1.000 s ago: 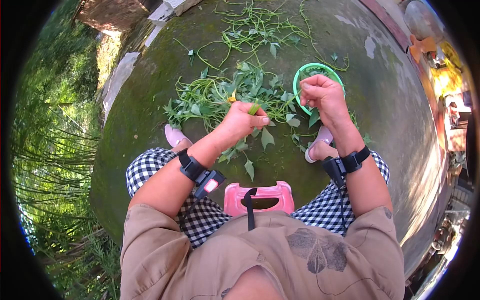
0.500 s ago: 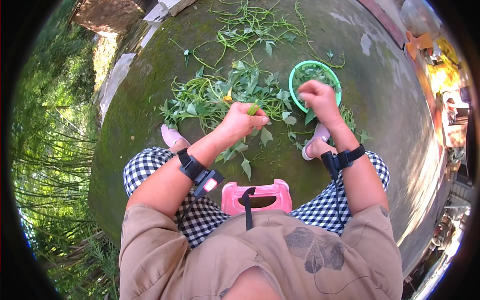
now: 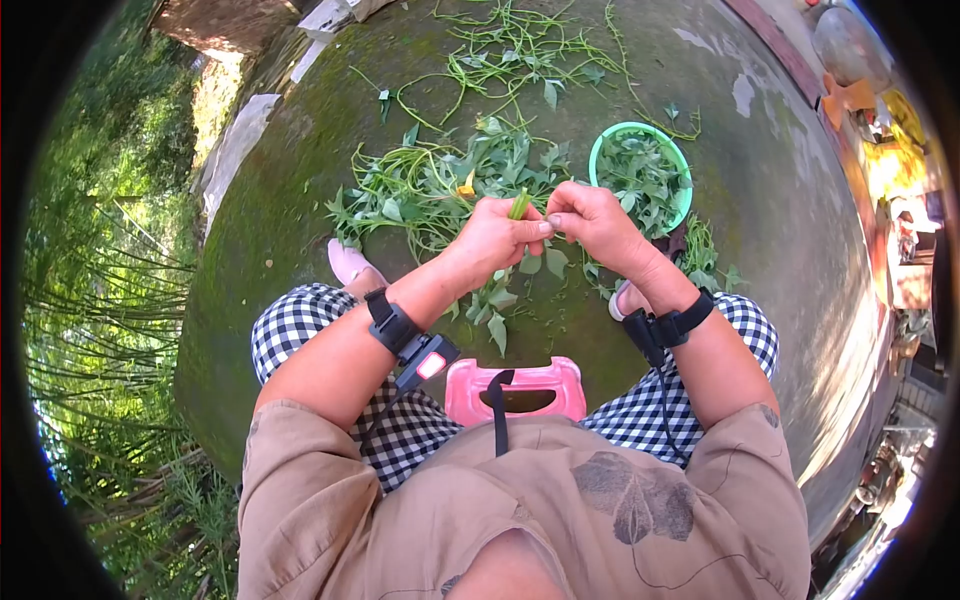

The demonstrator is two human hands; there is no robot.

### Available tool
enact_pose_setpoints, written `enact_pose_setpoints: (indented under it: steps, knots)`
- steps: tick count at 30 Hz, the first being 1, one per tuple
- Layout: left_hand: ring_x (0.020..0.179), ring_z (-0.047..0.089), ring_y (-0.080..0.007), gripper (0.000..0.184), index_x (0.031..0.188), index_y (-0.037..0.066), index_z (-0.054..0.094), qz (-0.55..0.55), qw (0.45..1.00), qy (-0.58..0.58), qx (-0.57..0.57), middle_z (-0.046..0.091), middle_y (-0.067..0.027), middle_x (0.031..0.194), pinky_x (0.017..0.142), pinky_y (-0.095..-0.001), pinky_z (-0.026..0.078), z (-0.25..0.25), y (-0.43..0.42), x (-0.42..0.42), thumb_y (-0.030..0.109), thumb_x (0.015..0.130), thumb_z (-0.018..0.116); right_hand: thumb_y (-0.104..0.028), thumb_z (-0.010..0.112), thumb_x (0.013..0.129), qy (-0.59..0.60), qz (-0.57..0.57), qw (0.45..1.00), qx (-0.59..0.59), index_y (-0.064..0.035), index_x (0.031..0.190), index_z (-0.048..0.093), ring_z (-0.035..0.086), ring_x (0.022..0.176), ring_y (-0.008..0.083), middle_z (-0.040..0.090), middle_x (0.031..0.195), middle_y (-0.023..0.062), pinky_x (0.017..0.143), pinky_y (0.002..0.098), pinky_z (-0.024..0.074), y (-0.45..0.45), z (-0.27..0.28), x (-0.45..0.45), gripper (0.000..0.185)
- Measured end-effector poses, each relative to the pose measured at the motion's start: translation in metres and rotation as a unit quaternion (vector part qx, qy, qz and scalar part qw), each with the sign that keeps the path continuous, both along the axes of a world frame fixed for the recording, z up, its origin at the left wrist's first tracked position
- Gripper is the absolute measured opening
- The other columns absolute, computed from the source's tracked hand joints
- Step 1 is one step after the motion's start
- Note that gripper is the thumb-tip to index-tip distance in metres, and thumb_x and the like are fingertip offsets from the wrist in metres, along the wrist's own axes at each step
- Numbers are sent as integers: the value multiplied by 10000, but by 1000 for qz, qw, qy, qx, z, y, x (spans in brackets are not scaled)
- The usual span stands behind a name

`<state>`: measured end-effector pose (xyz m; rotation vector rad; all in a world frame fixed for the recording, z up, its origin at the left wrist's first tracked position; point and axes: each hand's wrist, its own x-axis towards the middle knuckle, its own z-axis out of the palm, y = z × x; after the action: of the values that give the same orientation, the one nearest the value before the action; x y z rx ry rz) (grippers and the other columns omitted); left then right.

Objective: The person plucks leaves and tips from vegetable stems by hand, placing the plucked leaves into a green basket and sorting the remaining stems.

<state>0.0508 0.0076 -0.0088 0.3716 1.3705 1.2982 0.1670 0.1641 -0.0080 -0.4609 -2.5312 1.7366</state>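
My left hand (image 3: 495,236) is closed round a small bunch of leafy green stems (image 3: 519,204). Cut ends stick up above the fist, and leaves (image 3: 497,325) hang beneath it. My right hand (image 3: 600,228) meets the left fingertips with thumb and forefinger pinched; what lies in that pinch is too small to make out. Beyond both hands a heap of leafy vines (image 3: 400,190) spreads on the ground, with one yellow leaf (image 3: 466,184) in it. Just past my right hand stands a green-rimmed basket (image 3: 630,127) holding picked leaves (image 3: 640,175).
Mostly bare stems (image 3: 520,45) lie farther out on the mossy concrete ground (image 3: 290,210). More greens (image 3: 703,250) sit beside the basket near my right foot. A pink plastic stool (image 3: 470,395) shows between my knees. Plants (image 3: 110,260) grow along the left side.
My right hand has moved left from over the basket to my left fingertips, uncovering the leaves in the basket. My left hand keeps its hold on the stems.
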Motion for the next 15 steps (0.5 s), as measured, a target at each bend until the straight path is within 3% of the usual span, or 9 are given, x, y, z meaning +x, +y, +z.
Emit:
enact_pose_setpoints:
  steps: [6, 15]
  knots:
    - [368, 385, -55, 142, 867, 2, 670, 78, 996, -44, -15, 625, -62, 654, 346, -221, 253, -10, -5, -4, 142, 885, 670, -112, 639, 771, -17, 20, 999, 43, -7, 840, 589, 592, 668, 250, 604, 723, 132, 631, 358, 466, -1, -2, 7, 136]
    - [478, 448, -37, 117, 895, 25, 668, 11, 999, 42, -28, 616, -18, 672, 411, -202, 291, -12, 1, 7, 69, 815, 741, -114, 639, 774, -5, 1, 1000, -12, -2, 837, 598, 575, 655, 220, 594, 707, 114, 626, 347, 462, -2, -11, 18, 135]
